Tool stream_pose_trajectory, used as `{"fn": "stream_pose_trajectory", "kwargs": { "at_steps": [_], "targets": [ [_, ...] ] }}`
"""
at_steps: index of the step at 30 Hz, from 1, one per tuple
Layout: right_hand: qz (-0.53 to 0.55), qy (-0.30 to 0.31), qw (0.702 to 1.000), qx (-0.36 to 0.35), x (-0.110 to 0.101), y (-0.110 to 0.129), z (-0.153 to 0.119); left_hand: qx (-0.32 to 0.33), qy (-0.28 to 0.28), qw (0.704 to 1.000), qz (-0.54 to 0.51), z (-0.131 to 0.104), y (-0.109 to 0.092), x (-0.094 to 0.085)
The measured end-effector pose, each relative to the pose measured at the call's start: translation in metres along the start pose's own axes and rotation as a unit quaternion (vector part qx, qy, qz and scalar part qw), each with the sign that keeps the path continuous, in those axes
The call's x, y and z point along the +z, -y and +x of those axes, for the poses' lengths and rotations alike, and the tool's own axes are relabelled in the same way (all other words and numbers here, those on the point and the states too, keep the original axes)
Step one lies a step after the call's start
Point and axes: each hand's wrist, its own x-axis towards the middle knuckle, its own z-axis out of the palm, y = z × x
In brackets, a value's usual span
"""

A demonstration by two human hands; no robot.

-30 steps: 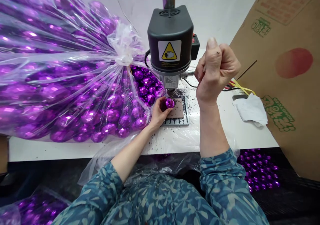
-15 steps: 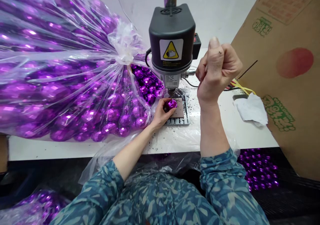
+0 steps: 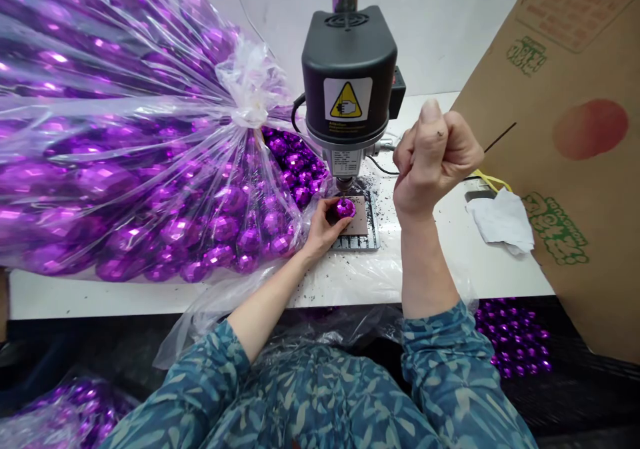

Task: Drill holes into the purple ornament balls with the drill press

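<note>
My left hand [image 3: 323, 226] pinches a shiny purple faceted ball [image 3: 345, 208] between thumb and fingers. The ball rests on a flat square pad [image 3: 358, 224] over the slotted metal base [image 3: 369, 241] of a bench drill press [image 3: 349, 69]. Its chuck [image 3: 345, 184] is right above the ball, and a dark spot marks the ball's top. To the right of the drill head, my right hand [image 3: 434, 156] is raised in a closed fist. A silver shaft [image 3: 384, 146] points from the drill towards this fist; whatever the fingers hold is hidden.
A big clear bag [image 3: 150, 169] of purple balls fills the left side, tied near the drill. Dark shavings lie around the base. White tissue [image 3: 503, 221] and yellow cords [image 3: 493, 181] lie at right beside a tall cardboard box [image 3: 565, 182]. More purple balls [image 3: 517, 336] are below the table.
My right fist has come down slightly. My left hand keeps the ball beneath the chuck, and a dark spot now shows on the ball's top. The view has shifted a little.
</note>
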Motion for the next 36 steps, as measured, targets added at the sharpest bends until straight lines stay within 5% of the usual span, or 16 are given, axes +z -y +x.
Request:
{"fn": "stream_pose_trajectory", "kwargs": {
  "at_steps": [10,21,31,36],
  "targets": [
    [-0.005,-0.013,1.0,-0.023,-0.009,-0.002,-0.016,-0.021,0.001,0.999,-0.025,-0.002,-0.005,0.0],
    [0.034,-0.012,0.99,-0.135,-0.018,-0.024,-0.029,-0.025,-0.007,0.999,-0.041,-0.002,-0.001,0.002],
    [0.005,-0.02,0.988,-0.151,-0.027,-0.037,-0.04,-0.017,-0.008,0.999,-0.031,-0.002,-0.002,0.002],
    [-0.004,-0.017,0.995,-0.097,-0.019,-0.023,-0.031,-0.011,-0.013,1.0,-0.015,-0.001,-0.002,0.003]
  ]
}}
